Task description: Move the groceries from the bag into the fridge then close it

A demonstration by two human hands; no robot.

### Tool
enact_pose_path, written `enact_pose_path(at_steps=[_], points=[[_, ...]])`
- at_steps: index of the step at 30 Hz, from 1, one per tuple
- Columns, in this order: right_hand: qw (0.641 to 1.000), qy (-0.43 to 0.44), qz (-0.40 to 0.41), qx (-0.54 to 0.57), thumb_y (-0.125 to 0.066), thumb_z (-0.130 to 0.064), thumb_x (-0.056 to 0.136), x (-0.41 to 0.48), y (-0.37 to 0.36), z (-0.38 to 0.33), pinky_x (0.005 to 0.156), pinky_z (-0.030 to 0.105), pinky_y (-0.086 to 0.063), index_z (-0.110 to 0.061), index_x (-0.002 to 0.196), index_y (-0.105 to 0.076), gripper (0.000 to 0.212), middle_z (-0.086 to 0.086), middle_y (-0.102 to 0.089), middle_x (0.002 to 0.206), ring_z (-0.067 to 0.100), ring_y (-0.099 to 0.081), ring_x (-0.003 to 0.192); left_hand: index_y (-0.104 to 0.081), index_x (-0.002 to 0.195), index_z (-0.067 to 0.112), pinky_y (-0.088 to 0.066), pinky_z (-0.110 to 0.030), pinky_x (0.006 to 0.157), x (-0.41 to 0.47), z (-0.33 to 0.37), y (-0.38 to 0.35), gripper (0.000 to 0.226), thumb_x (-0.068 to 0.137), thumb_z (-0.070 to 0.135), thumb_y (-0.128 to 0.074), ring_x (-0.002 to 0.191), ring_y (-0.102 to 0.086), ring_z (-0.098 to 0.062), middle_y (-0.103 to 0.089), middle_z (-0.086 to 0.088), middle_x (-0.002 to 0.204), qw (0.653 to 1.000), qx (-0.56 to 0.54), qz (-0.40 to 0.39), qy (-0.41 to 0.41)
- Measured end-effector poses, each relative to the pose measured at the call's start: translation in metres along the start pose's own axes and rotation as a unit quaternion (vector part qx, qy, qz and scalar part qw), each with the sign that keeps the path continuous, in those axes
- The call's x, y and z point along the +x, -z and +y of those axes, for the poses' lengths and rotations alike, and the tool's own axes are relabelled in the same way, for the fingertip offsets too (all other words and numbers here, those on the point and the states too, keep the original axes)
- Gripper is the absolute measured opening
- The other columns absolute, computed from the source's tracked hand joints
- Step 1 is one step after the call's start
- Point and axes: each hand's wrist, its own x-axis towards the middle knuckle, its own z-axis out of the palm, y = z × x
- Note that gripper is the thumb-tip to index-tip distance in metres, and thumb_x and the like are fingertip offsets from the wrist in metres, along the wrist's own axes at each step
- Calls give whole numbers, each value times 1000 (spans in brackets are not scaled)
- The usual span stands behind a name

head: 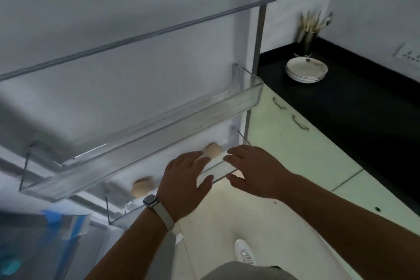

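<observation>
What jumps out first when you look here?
The left hand and right hand reach over a clear bin low on the open fridge door. Two round beige balls sit inside it. White plates are stacked on the black counter at right.

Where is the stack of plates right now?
Head view, upper right: the stack of plates sits on the black countertop, just in front of the utensil holder.

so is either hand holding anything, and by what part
Nothing is gripped: left hand and right hand are both open at the front wall of the lower door bin, left fingertips beside a round beige item.
</observation>
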Motion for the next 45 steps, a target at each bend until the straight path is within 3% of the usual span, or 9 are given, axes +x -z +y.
enact_pose_path(at_steps=[3,8,24,31,37,45], points=[[998,-52,9,-31,-48,-47,88,-31,2,-15,83,38,-53,-17,117,-64,45,6,-65,120,26,-61,109,-66,119,20,-50,-47,95,-7,5,-11,42,86,44,-54,113,-61,-24,-66,-3,123,997,-35,24,-57],[983,-172,-13,-62,-44,-50,87,-95,0,-40,90,39,-51,-18,123,-63,51,5,-64,126,25,-59,115,-66,119,18,-50,-41,92,-14,28,-33,42,86,42,-55,114,-60,-24,-66,-4,123,985,-67,10,-158],[904,-418,3,-94,-38,-54,88,-270,33,-92,96,38,-48,-24,122,-61,52,-1,-64,124,23,-59,117,-65,119,19,-48,-46,99,-57,156,-57,43,89,44,-49,121,-57,-27,-63,-3,128,934,-103,-75,-332],[851,-521,15,-65,-28,-58,90,-402,55,-124,107,38,-37,-26,133,-53,59,-2,-54,138,21,-45,132,-66,118,20,-46,-48,101,-106,269,-55,44,88,46,-46,121,-57,-27,-63,-2,128,897,-115,-100,-415],[791,-605,73,-58,-33,-55,90,-535,68,-171,102,39,-43,-24,126,-59,54,-2,-59,130,22,-51,124,-64,121,19,-46,-48,102,-171,383,-55,44,92,47,-44,123,-55,-25,-62,-2,130,846,-112,-122,-507],[729,-674,109,-52,-32,-55,90,-673,81,-229,103,39,-41,-24,128,-56,54,-1,-57,133,23,-49,127,-66,120,20,-47,-45,101,-266,507,-67,46,92,49,-42,122,-57,-25,-64,-2,127,788,-107,-140,-589]])
